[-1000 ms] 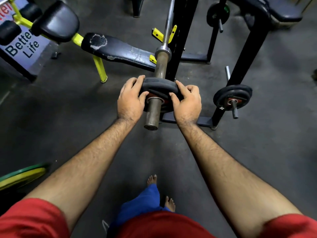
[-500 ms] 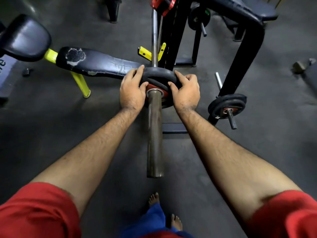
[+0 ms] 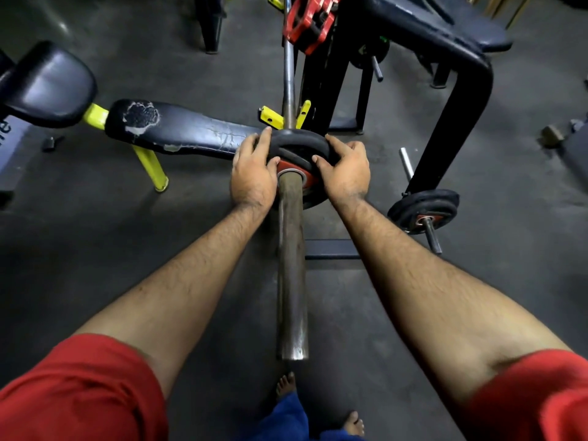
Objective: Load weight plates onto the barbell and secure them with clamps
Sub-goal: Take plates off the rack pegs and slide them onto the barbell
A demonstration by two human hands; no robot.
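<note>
Weight plate (image 3: 297, 144): black, red hub, threaded on barbell sleeve (image 3: 291, 265), between both hands. Left hand (image 3: 253, 173): fingers curled over plate's left rim. Right hand (image 3: 345, 171): clasping right rim. Red clamp (image 3: 308, 22): beyond the hands, apparently on the bar shaft. Second plate (image 3: 423, 210): right of right hand, on rack peg.

Weight plate (image 3: 300, 144) has slid further up the barbell sleeve (image 3: 291, 265) toward 12 o'clock; a second ago it sat near the sleeve's open end, now most of the sleeve is bare behind it toward 6 o'clock. Left hand (image 3: 253, 173) and right hand (image 3: 345, 171) went forward with it, arms more stretched out. Red clamp (image 3: 310, 22) on the bar has come into view at 12 o'clock. The signboard at 10 o'clock has mostly left the frame.
</note>
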